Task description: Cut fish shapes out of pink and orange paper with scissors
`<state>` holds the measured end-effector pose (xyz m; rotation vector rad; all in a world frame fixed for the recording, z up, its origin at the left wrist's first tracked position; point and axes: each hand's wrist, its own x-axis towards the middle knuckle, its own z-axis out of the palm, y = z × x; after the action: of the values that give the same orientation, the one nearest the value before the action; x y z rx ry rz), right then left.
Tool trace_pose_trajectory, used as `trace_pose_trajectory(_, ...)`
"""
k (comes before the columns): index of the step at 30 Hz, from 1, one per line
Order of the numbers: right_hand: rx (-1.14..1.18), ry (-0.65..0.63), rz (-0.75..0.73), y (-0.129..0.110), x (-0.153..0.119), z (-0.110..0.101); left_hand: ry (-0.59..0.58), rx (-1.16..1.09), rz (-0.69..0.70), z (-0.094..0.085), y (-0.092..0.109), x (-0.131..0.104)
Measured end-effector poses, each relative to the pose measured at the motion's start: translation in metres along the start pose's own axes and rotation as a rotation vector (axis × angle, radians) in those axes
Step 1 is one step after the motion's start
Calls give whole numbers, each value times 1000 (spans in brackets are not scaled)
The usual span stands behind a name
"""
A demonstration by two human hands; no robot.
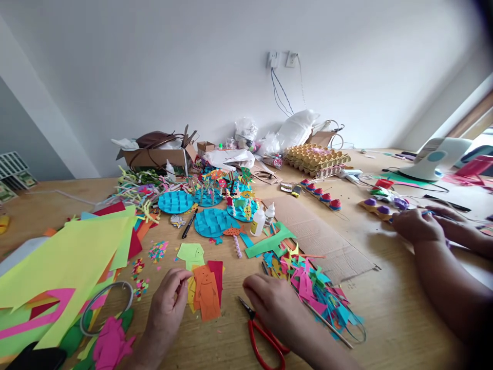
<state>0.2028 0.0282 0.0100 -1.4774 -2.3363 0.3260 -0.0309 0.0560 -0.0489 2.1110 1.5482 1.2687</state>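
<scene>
My left hand is curled, thumb against fingers, at the left edge of some small paper pieces; anything in its pinch is too small to make out. Beside it lies an orange paper piece with a drawn figure, over red paper and yellow paper. A light green paper piece with pencil lines is just behind. My right hand hovers with bent fingers close together, their undersides hidden. Partly beneath it, red-handled scissors rest on the table, blades pointing away from me.
Coloured scraps and a cardboard sheet lie to the right. Glue bottles stand behind, near blue paper discs. Large yellow sheets and a tape roll are left. A co-worker's hands work at far right.
</scene>
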Motion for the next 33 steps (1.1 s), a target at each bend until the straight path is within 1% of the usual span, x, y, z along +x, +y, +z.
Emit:
trace_pose_trajectory(1,-25,-44,10,-3,4,9,16,19,27,0,-3,0)
trace_pose_trajectory(2,-39,-60,14,-5,8,18,33,39,61,1,-7,0)
trace_pose_trajectory(6,-61,-4,20,2,13,47,79,136,205,9,-16,-2)
trace_pose_trajectory(9,-60,36,22,15,10,56,66,178,242,20,-17,-4)
trace_pose_trajectory(13,-47,71,28,25,7,57,36,204,263,28,-15,-7)
trace_pose_trajectory(19,-6,75,6,20,6,53,18,243,265,29,-17,-8)
trace_pose_trajectory(25,-2,50,8,21,7,53,19,270,271,34,-32,-8)
trace_pose_trajectory(29,-2,8,17,23,8,56,15,288,249,32,-43,-6)
trace_pose_trajectory(33,11,-37,27,21,10,57,-14,295,217,30,-45,-6)
